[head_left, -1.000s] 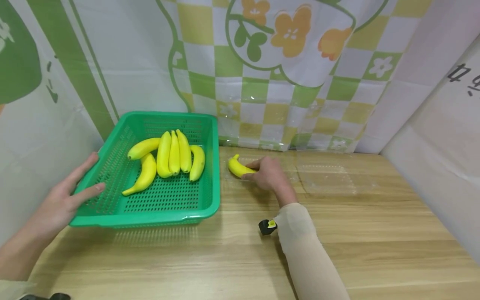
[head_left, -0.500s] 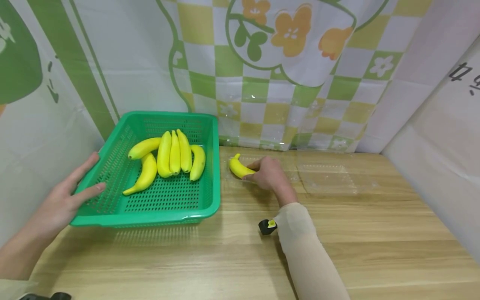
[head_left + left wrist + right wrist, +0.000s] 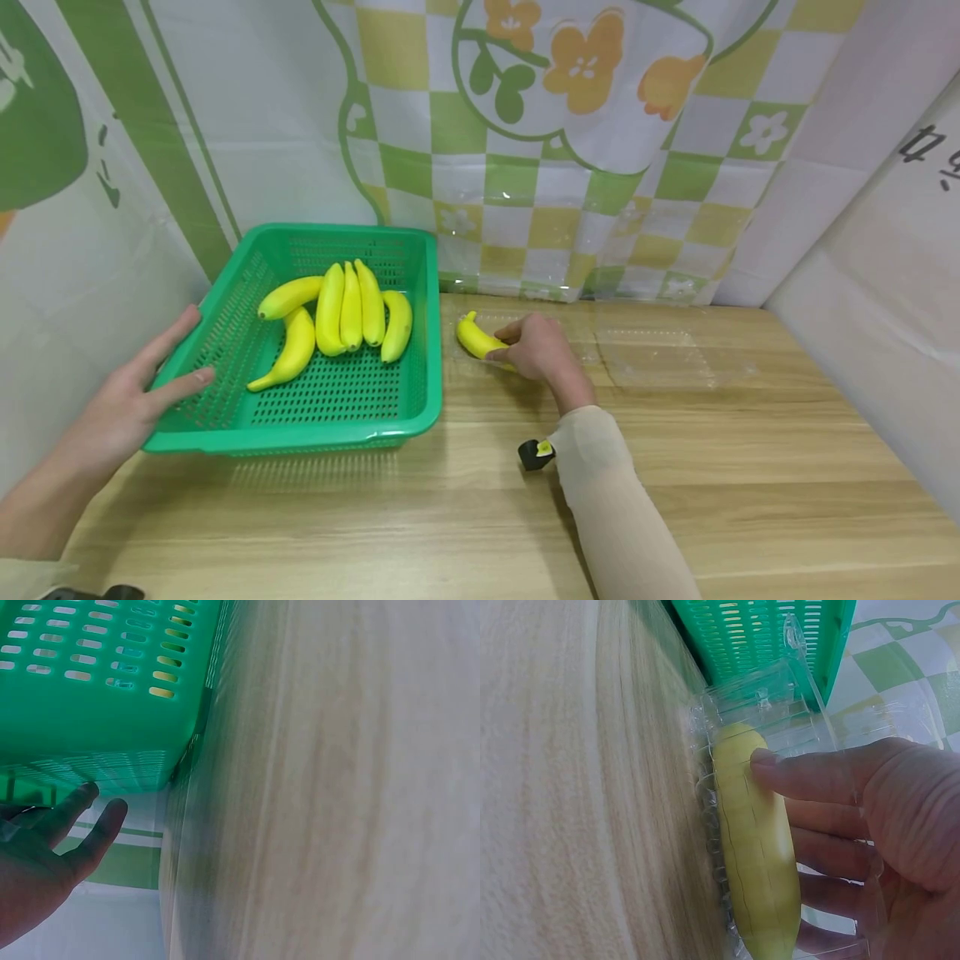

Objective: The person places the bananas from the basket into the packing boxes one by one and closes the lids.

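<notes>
My left hand (image 3: 123, 404) holds the left rim of a green plastic basket (image 3: 315, 435), thumb over the rim and the other fingers along the outside wall. Several yellow bananas (image 3: 292, 350) lie in that basket, most of them side by side. To its right, my right hand (image 3: 536, 346) grips a single banana (image 3: 476, 337) from above, thumb on the near side. The right wrist view shows this banana (image 3: 754, 847) lying in a clear plastic clamshell box (image 3: 750, 694), the fingers on its far side partly hidden.
Another transparent plastic box (image 3: 660, 354) stands open to the right, its lid raised against the patterned curtain (image 3: 525, 179). White cloth hangs along both sides of the wooden table (image 3: 750, 483). A black wrist camera (image 3: 534, 454) sits at the right sleeve.
The banana under my right hand has shifted slightly, its stem end dipping a little lower. My left hand and the basket stay in place.
</notes>
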`<state>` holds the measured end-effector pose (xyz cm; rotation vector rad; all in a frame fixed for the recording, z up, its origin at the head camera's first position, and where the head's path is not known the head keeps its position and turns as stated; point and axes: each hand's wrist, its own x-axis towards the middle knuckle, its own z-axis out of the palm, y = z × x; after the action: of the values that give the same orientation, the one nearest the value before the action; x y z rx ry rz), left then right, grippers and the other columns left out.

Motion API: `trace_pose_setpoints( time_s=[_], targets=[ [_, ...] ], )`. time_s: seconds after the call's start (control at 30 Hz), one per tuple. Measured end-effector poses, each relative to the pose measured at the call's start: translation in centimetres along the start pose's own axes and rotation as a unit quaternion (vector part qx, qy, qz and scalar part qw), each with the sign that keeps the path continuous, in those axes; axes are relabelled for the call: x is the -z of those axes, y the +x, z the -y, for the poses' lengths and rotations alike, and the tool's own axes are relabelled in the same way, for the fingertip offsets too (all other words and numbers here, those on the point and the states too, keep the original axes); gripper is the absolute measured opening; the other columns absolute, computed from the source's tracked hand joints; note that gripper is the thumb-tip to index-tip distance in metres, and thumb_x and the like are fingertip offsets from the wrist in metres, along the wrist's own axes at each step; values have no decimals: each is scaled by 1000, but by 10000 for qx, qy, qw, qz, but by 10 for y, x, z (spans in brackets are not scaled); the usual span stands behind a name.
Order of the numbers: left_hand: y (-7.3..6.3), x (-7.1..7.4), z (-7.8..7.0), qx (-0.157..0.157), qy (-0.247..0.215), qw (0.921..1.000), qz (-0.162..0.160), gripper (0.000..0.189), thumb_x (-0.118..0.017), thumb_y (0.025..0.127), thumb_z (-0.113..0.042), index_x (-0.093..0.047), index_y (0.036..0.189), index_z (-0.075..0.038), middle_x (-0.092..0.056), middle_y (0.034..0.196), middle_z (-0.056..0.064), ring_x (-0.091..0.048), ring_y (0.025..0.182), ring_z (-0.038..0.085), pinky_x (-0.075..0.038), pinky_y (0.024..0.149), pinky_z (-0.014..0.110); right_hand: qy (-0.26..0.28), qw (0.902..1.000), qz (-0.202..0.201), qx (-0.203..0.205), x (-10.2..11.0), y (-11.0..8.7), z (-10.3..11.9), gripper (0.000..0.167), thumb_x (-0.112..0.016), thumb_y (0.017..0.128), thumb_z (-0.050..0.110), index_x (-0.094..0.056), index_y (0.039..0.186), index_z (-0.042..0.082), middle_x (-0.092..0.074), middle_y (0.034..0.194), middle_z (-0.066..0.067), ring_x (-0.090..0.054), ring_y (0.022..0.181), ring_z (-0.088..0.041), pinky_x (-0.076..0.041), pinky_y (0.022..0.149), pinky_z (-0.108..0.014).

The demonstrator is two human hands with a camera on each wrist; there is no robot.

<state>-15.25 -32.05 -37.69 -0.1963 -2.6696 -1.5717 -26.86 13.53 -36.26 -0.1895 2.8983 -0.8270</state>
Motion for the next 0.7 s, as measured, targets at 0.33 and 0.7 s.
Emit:
trace_pose_setpoints(
  time_s=[0.33, 0.7],
  targets=[
    [-1, 0, 2, -9, -64, 10000, 15, 75, -50, 114, -27, -2, 170, -41, 6, 172, -30, 18, 163, 25, 19, 126, 64, 103, 9997, -159, 171, -2, 0, 1, 51, -79, 97, 36, -71, 140, 11, -74, 137, -9, -67, 130, -31, -53, 113, -50],
    [-1, 1, -2, 56, -38, 10000, 25, 74, -50, 114, -30, -3, 169, -45, 7, 172, -29, 18, 163, 30, 17, 124, 71, 292, 9984, -370, 305, 4, -2, 3, 50, -74, 101, 38, -68, 143, 11, -71, 143, -9, -70, 127, -32, -57, 107, -49]
  ],
)
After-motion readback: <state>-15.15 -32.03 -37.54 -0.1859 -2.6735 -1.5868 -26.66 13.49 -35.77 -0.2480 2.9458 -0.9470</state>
